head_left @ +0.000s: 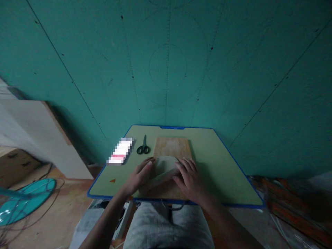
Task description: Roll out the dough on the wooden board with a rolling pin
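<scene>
A pale, whitish sheet-like piece [166,165] lies over the wooden board [172,145], with its near edge folded or rolled up. I cannot make out whether it is dough, cloth or paper. My left hand [140,174] is closed at its left end, thumb along the edge and fingertips partly hidden. On the right end, my right hand [188,174] has its thumb below the raised edge and its fingers over the top, gripping it. Black-handled scissors [144,148] lie beyond my left hand, apart from it.
The board rests on a pale table [215,166] with a blue rim. A pixelated phone-like rectangle [120,151] and a small orange-brown triangle [112,181] lie at the left. A green wall [166,69] rises behind. A leaning panel [49,138] and a turquoise round base [31,197] with cables stand left.
</scene>
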The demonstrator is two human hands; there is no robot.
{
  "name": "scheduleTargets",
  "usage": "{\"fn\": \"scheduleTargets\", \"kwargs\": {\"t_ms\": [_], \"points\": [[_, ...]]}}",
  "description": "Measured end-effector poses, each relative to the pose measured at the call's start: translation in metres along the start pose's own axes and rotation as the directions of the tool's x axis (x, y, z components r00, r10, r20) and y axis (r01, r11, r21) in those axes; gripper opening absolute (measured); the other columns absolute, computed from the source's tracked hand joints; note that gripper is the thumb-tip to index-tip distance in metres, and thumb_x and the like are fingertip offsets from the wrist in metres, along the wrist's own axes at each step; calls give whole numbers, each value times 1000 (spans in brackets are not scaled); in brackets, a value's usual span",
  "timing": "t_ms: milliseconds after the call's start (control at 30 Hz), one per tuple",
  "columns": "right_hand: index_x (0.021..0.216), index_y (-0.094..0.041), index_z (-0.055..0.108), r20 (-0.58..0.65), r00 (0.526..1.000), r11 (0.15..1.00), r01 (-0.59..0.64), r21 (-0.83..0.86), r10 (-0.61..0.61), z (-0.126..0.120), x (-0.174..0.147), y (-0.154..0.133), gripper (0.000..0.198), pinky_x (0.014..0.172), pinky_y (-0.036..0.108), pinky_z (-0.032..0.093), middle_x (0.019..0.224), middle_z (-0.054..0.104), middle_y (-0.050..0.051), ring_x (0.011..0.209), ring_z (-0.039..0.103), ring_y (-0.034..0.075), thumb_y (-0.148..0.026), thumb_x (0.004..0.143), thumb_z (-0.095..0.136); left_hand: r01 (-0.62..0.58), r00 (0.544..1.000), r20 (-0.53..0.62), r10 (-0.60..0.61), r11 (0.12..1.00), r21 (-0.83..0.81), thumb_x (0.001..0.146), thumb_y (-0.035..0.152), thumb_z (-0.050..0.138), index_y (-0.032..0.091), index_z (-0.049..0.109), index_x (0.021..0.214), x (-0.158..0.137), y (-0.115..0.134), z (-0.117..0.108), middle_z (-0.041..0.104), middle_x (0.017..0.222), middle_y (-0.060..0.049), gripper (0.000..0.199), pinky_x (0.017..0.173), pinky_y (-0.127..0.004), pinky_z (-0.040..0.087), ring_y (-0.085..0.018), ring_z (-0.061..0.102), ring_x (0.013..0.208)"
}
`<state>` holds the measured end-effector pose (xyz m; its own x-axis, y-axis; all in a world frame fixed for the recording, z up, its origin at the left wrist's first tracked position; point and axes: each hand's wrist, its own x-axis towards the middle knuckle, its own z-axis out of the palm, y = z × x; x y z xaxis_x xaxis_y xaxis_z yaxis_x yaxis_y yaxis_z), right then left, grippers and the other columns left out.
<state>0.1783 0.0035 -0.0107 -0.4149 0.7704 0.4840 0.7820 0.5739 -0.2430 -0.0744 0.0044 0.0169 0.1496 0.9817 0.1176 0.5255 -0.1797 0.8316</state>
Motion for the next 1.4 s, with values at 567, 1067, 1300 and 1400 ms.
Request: {"fn": "scheduleTargets", "kwargs": {"t_ms": [567,1067,1300,1400], "points": [[121,-23,61,-72,994,987,-65,145,76,-2,-11,-1,39,114,60,37,127,63,13,129,52,31,-27,83,68,-258,956,12,294,818,514,91,46,59,18,66,129,13,-40,27,56,142,-18,48,108,-53,47,-34,52,134],[117,-26,64,-55,990,972,-116,203,130,-6,-13,1,36,115,58,36,125,64,10,126,54,29,-24,81,71,-174,968,-72,242,846,504,95,41,52,14,56,137,4,-41,32,53,146,-19,50,109,-52,45,-32,49,137],[116,-26,64,-58,988,971,-129,203,144,-7,-13,0,35,114,57,37,124,64,9,124,55,29,-23,81,70,-246,946,-48,320,807,536,94,36,50,20,66,124,3,-38,32,58,138,-15,37,107,-52,47,-31,52,132],[115,-25,64,-53,988,969,-132,210,146,-8,-13,0,34,115,57,36,124,64,10,124,54,29,-22,82,70,-259,940,-54,337,807,531,94,36,50,20,69,119,4,-36,32,59,136,-15,35,106,-51,48,-31,53,130]]}}
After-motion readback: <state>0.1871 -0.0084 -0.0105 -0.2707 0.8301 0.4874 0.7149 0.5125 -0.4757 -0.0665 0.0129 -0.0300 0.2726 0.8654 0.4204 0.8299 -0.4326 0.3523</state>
